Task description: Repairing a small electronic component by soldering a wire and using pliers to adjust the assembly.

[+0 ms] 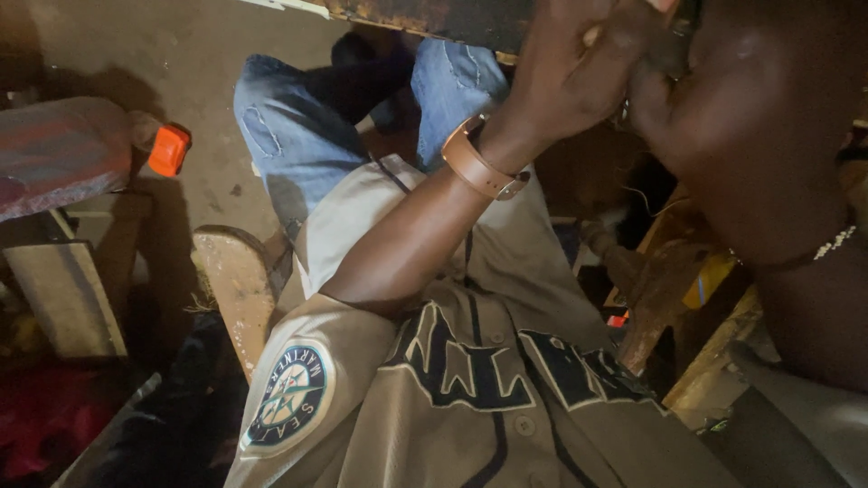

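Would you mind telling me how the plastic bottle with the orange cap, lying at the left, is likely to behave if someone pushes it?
The bottle lies on its side and looks round, so it would probably roll rather than slide. It appears to be thin plastic, so likely light and slightly squashy; how full it is cannot be told. The orange cap seems to be on, so spilling looks unlikely.

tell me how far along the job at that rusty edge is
Done: nothing finished shows. In hand: the left hand, brown strap on its wrist, and the right hand meet at the rusty dark board, left fingers curled by a small pale piece too hidden to identify. Left: the work spot is covered, so the remainder cannot be judged.
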